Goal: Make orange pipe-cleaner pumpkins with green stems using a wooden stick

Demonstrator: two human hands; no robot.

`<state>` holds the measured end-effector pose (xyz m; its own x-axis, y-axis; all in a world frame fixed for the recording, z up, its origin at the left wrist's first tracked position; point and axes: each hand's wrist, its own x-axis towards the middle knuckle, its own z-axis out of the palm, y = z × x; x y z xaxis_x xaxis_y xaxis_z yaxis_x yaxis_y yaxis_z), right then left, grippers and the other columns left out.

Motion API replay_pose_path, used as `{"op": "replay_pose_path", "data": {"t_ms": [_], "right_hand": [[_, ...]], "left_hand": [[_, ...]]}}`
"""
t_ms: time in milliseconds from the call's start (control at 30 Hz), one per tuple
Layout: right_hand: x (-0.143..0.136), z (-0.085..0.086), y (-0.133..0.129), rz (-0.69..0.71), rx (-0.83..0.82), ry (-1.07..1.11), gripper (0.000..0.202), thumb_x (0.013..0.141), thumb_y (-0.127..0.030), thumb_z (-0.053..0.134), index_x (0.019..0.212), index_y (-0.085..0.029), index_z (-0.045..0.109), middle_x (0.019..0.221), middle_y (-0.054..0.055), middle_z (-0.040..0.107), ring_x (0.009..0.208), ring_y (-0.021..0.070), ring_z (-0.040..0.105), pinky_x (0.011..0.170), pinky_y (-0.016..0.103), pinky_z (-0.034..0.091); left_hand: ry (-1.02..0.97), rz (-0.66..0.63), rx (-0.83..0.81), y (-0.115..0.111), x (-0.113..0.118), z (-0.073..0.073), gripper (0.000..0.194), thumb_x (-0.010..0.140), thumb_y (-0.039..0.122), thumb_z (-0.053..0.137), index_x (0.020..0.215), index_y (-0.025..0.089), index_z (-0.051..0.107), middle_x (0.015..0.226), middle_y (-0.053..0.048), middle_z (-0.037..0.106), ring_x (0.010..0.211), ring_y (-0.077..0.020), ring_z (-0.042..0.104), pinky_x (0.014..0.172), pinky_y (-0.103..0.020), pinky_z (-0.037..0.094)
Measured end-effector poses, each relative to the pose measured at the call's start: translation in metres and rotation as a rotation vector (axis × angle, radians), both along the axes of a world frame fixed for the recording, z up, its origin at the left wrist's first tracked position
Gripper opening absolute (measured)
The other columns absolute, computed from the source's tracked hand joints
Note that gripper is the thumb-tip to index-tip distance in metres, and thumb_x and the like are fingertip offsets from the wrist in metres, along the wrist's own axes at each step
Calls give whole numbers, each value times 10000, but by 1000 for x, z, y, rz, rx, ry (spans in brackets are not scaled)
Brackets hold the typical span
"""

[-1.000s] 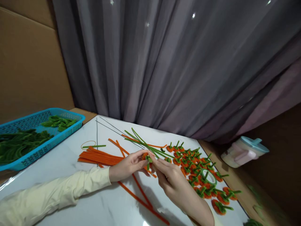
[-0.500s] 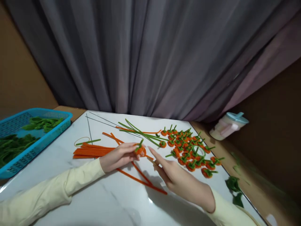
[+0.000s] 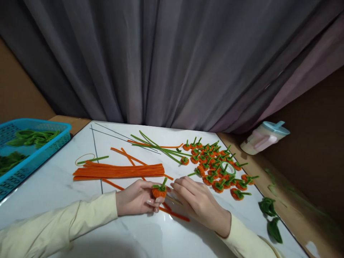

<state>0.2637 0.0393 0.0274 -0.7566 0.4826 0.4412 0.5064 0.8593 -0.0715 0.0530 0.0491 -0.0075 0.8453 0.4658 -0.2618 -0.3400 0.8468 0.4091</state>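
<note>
My left hand (image 3: pixel 141 197) is closed around a small orange pipe-cleaner persimmon (image 3: pixel 159 192) with green leaves and an upright green stem. Close by on its right is my right hand (image 3: pixel 197 202), fingers bent together. A thin tan stick (image 3: pixel 174 200) runs from under its fingers toward the persimmon; whether its tip touches is hidden. Behind my left hand lies a thick bundle of orange pipe cleaners (image 3: pixel 120 171). Loose orange pipe cleaners (image 3: pixel 176 215) lie beneath both hands.
Many finished persimmons (image 3: pixel 212 161) cluster at the right around a roll of tape (image 3: pixel 228 168). Green pipe cleaners (image 3: pixel 158 147) and thin dark wires (image 3: pixel 120 136) lie farther back. A blue basket (image 3: pixel 53 125) holds green leaves at left. A lidded cup (image 3: pixel 264 138) and dark green leaves (image 3: pixel 274 229) are right.
Both hands have moved down toward me, with the persimmon turned so its stem stands upright. The right hand's extended fingers have curled in beside it. The camera view has shifted slightly.
</note>
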Motion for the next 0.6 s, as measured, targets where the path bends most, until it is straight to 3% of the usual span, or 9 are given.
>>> {"op": "replay_pose_path", "data": {"t_ms": [100, 233, 600], "right_hand": [[-5, 1, -4, 71, 40, 93, 179, 917, -121, 407, 1023, -101, 550, 919, 105, 642, 848, 182, 565, 642, 269, 467], [-9, -7, -9, 64, 11, 138, 180, 880, -78, 455, 1032, -72, 552, 940, 125, 651, 856, 193, 571, 704, 294, 499], [-5, -10, -5, 182, 170, 56, 245, 900, -63, 377, 1043, -17, 571, 958, 171, 664, 888, 223, 619, 684, 334, 543]], "left_hand": [[-8, -38, -40, -2, 2, -3, 113, 800, 220, 520, 805, 118, 569, 583, 18, 401, 437, -61, 210, 637, -248, 375], [-12, -71, -36, -5, 2, -3, 84, 803, 195, 500, 784, 129, 548, 585, 16, 405, 435, -63, 190, 624, -246, 371], [-59, -142, -23, -4, 0, -4, 98, 726, 151, 562, 808, 134, 511, 581, 21, 421, 437, -62, 185, 562, -239, 326]]}}
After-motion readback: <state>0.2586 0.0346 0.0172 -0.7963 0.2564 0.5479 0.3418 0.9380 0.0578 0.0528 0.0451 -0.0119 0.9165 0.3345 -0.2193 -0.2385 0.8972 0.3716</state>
